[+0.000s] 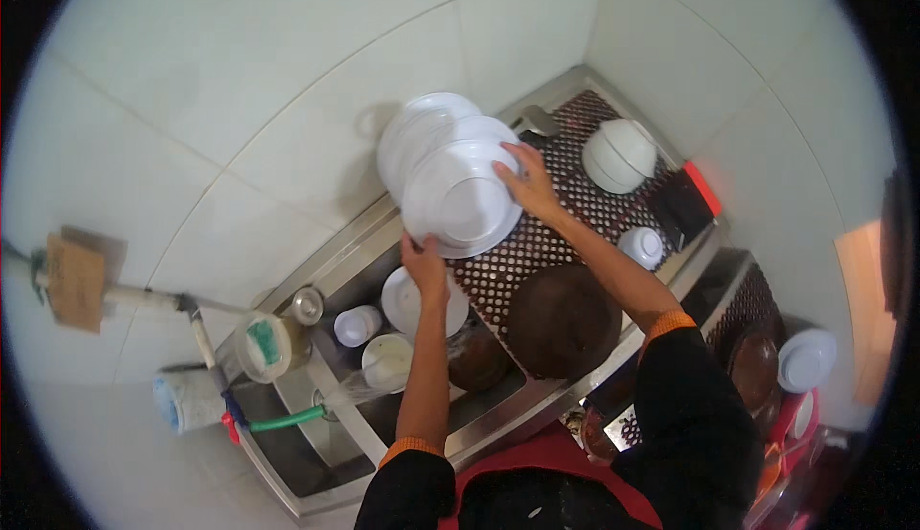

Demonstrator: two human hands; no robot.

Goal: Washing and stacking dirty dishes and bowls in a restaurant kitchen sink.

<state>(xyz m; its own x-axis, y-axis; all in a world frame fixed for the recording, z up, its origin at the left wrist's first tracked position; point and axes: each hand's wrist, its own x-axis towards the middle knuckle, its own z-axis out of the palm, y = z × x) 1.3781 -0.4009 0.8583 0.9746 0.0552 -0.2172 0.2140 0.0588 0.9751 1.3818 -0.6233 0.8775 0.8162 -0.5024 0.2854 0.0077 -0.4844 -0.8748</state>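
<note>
Grip closed at rims [416,193], left hand [425,260] and right hand [529,183] hold white plates [468,208].

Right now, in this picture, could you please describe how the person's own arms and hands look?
The left hand and right hand are bare, with no gloves and no watch visible. Both arms wear black sleeves, ending well short of the wrists in orange, ribbed-looking cuffs.

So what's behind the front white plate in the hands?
Behind the front plate, more white plates overlap, their rims showing toward the tiled wall. Their lower right parts are covered, and I can't tell the exact count.
</note>
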